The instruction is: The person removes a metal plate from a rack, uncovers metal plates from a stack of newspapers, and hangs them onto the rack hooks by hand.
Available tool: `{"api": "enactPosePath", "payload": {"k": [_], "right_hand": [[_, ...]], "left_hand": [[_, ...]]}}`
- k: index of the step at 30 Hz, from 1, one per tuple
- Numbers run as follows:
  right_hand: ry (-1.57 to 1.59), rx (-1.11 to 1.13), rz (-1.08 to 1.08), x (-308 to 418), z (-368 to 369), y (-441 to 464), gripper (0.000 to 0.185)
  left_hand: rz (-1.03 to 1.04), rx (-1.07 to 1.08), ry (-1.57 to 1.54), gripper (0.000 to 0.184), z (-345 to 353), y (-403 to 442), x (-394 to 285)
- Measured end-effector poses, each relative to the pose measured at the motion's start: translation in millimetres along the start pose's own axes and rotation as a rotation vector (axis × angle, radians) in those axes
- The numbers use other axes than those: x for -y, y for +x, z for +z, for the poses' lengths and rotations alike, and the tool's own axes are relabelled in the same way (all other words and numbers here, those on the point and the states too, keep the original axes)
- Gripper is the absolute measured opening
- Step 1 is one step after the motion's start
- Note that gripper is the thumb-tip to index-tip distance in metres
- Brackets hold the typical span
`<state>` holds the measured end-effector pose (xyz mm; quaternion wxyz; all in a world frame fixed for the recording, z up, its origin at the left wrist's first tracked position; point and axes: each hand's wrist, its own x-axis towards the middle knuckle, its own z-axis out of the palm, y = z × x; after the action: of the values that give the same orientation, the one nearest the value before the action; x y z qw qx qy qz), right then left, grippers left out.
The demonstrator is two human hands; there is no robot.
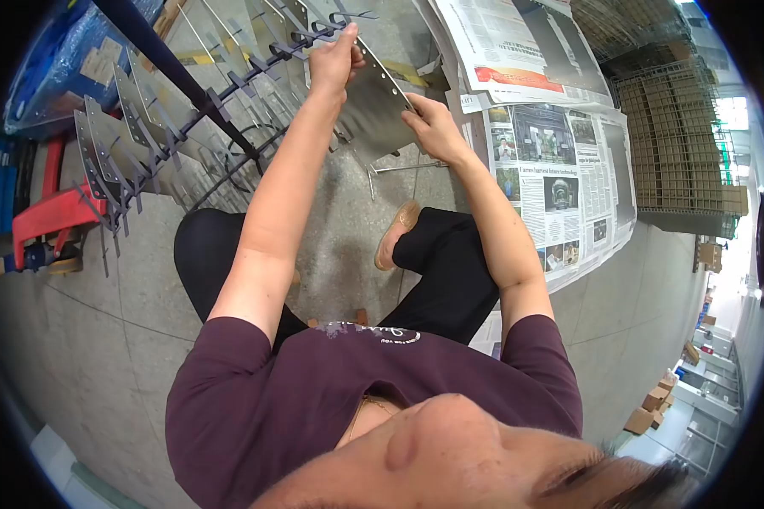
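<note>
In the head view, we see our left hand (335, 66) closed around the upper corner of a perforated metal plate (375, 106), right at the hooked rack (239, 85), while our right hand (435, 129) grasps its hole-lined edge lower down. The plate slants above the concrete floor (335, 229), left of spread newspapers (560, 174).

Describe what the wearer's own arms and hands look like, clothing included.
The left arm and right arm are bare below short, dark plum-purple sleeves that end above the elbows, plain with no lettering visible. The left hand and right hand are ungloved. No watch, bracelet or cable shows; whether a thin ring is worn is too small to tell.
</note>
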<state>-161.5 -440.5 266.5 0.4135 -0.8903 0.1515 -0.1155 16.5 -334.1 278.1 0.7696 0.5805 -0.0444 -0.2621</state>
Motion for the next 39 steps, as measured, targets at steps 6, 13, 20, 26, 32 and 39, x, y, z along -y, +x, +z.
{"api": "enactPosePath", "payload": {"k": [6,13,20,26,32,39], "right_hand": [[-0.059,0.022,0.039,9,-2,2,0.027],[-0.062,0.015,0.054,12,-4,1,0.031],[-0.036,0.043,0.082,11,-6,5,0.034],[-0.038,-0.007,0.012,3,-2,11,0.036],[-0.056,-0.011,0.001,6,-2,14,0.036],[-0.070,0.004,0.004,10,-1,16,0.036]], "left_hand": [[0.152,0.012,0.076,0.039,-1,4,13],[0.150,0.031,0.112,0.040,-4,5,25],[0.219,0.026,0.110,0.038,-5,-1,38],[0.247,0.020,0.123,0.036,-7,2,42],[0.271,0.053,0.094,0.038,-10,5,52],[0.251,0.046,0.155,0.039,-12,0,50]]}}
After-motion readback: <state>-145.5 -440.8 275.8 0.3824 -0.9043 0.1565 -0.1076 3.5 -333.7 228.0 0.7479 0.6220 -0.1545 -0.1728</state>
